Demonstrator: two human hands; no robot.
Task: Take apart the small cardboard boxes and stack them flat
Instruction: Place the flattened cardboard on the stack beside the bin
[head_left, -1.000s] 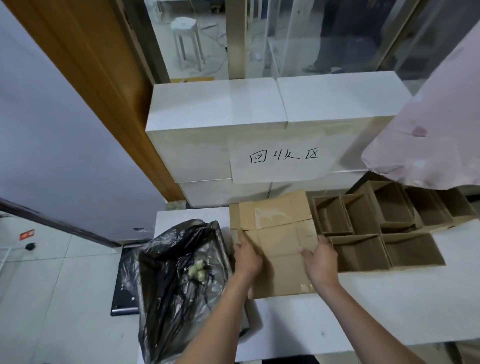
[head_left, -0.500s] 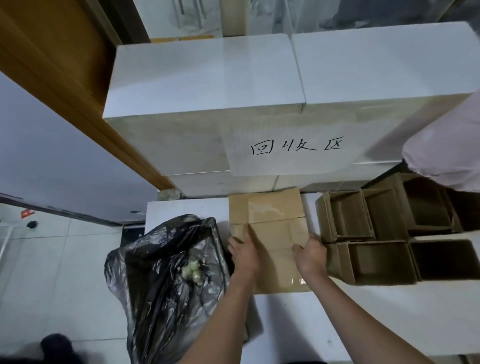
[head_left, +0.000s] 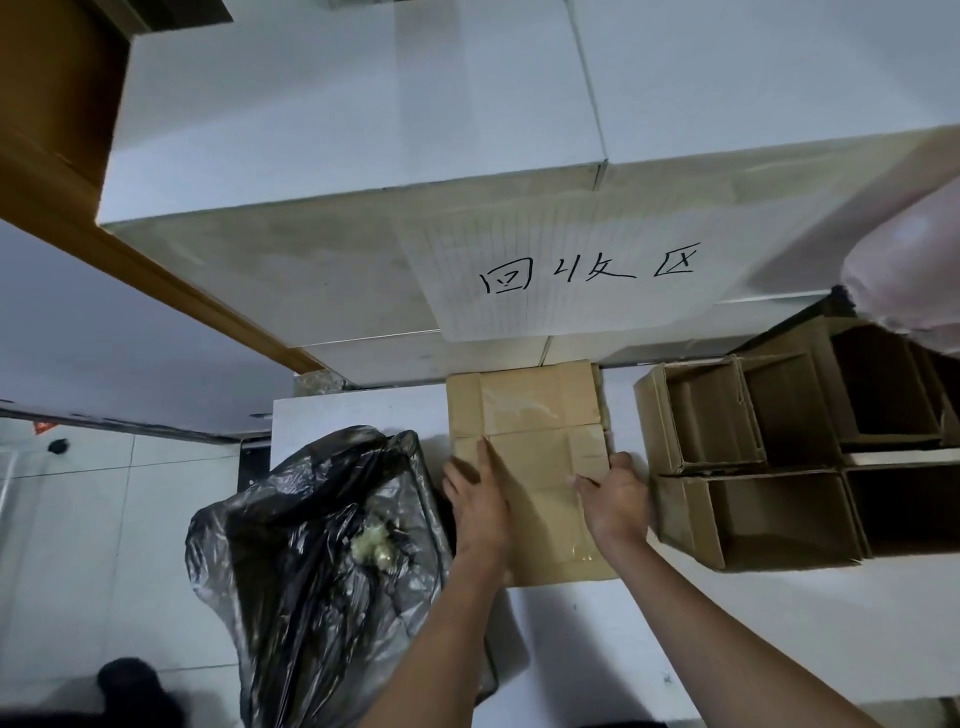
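The flattened cardboard box (head_left: 530, 467) lies flat on the white table (head_left: 779, 623), directly under and between both hands, its far edge close against the stacked white cartons (head_left: 363, 208). The left hand (head_left: 475, 501) rests on the box's left edge, fingers straight and flat, index finger extended along a crease, palm pressing down. The right hand (head_left: 613, 496) rests on the box's right edge, thumb laid on top and fingers wrapped over the side, holding that edge. Just to the right of the right hand stand the assembled small boxes (head_left: 753, 467), open side facing the camera, set side by side in two rows and touching one another; the nearest one is close to the right hand but apart from it. Just to the left of the left hand is a black plastic bag (head_left: 311, 571), its mouth open, with pale crumpled material inside. Beyond both hands, a paper sign (head_left: 571, 270) with handwritten characters is fixed to the front of the cartons. A pale pink cloth (head_left: 904, 270) hangs at far right.
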